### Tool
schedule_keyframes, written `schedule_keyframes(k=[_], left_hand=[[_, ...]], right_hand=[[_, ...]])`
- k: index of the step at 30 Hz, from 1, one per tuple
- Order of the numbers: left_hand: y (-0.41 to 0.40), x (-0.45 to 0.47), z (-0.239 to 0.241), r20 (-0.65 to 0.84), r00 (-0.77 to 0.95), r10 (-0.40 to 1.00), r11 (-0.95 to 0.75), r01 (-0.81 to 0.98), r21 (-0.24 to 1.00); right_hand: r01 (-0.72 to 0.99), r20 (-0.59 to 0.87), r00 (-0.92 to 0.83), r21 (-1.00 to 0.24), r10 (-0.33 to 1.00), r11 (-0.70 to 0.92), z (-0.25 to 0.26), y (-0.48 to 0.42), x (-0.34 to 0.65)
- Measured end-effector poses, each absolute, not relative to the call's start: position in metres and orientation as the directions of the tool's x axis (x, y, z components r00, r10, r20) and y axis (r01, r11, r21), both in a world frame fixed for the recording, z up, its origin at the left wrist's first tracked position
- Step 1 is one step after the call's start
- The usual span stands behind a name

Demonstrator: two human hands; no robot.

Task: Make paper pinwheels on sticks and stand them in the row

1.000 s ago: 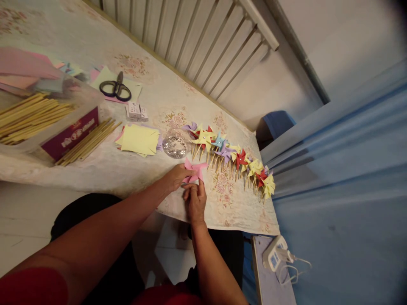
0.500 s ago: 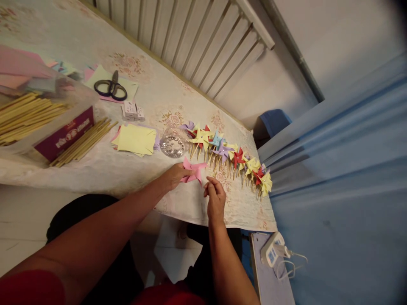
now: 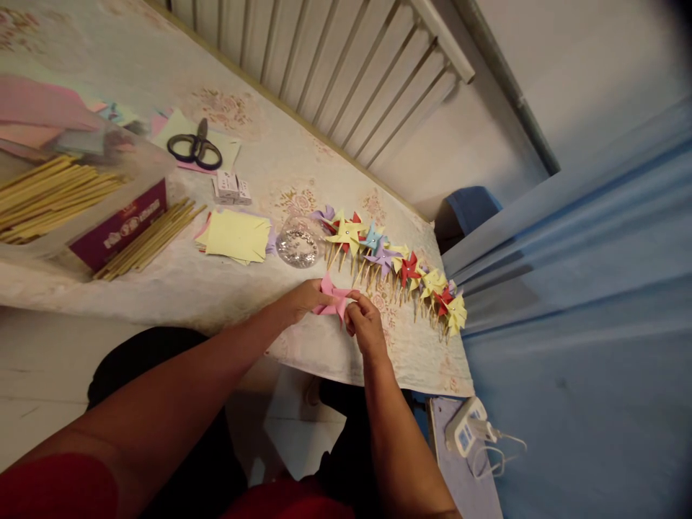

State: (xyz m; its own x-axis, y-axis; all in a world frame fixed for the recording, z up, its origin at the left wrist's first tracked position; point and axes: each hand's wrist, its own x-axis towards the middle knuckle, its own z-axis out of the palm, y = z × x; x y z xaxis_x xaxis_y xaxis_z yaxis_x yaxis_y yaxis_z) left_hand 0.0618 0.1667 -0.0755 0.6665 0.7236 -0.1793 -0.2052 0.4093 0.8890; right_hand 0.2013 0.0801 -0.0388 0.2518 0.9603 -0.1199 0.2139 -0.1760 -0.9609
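A pink paper pinwheel is held just above the front part of the table, with no stick visible on it. My left hand grips it from the left, thumb across the paper. At the opposite side, my right hand has its fingers bent and closed on the right-hand blade. Whether a pin sits between those fingertips is too small to see. Beyond my hands stands a clear round dish of small shiny pieces. To its right lies a row of finished pinwheels on sticks, among them a yellow pinwheel.
Yellow paper sheets lie stacked left of the dish. Farther left are small boxes, scissors, loose sticks and a bin of sticks. A power strip sits low at right, beside a blue curtain.
My right hand has come up to the pink pinwheel and its fingers now meet the right blade. My left hand keeps its grip. The whole view has shifted slightly.
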Motion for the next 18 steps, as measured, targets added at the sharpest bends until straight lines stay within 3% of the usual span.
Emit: schedule_keyframes(k=[10, 18], left_hand=[[0.1675, 0.0614, -0.0819, -0.159, 0.667, 0.728, 0.383, -0.204, 0.901], [0.1663, 0.0603, -0.0771, -0.179, 0.660, 0.730, 0.396, -0.194, 0.898]], right_hand=[[0.249, -0.154, 0.129, -0.951, 0.980, -0.182, -0.0404, 0.0806, 0.2066], [0.227, -0.156, 0.140, -0.956, 0.978, -0.185, -0.0468, 0.0809, 0.2052]])
